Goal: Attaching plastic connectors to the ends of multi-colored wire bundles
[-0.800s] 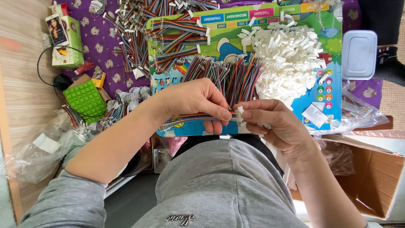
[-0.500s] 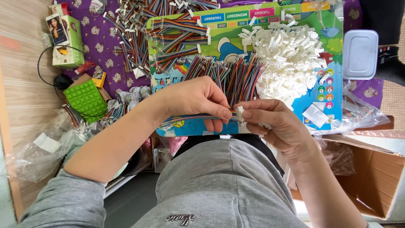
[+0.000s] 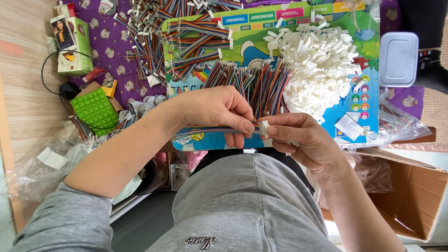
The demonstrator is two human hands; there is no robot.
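Boxes and bags occupy the left of the frame: a green carton (image 3: 70,44) stands at upper left on the purple patterned cloth (image 3: 119,51), a green studded pad (image 3: 94,110) lies below it, and crumpled clear plastic bags (image 3: 39,158), contents not discernible, fill the lower left. At centre, the left hand (image 3: 212,112) is closed around a flat rainbow ribbon cable (image 3: 210,130), fingertips pinching it near its end. Compared with the frames a moment before, the two hands have drawn slightly closer, and the small white connector housing (image 3: 264,127) now sits against the cable end, pinched by the right hand (image 3: 303,140); judged from this, the housing is being seated on the wires. Both are held just above the near edge of the colourful printed board (image 3: 233,46) covering the surface. Behind the hands lie a bundle of loose multicoloured cables (image 3: 252,81) and a heap of white connector housings (image 3: 317,60). At upper right rests a closed translucent lidded container (image 3: 398,59), contents unseen. At lower right an open cardboard box (image 3: 415,196) shows nothing inside in its visible part.
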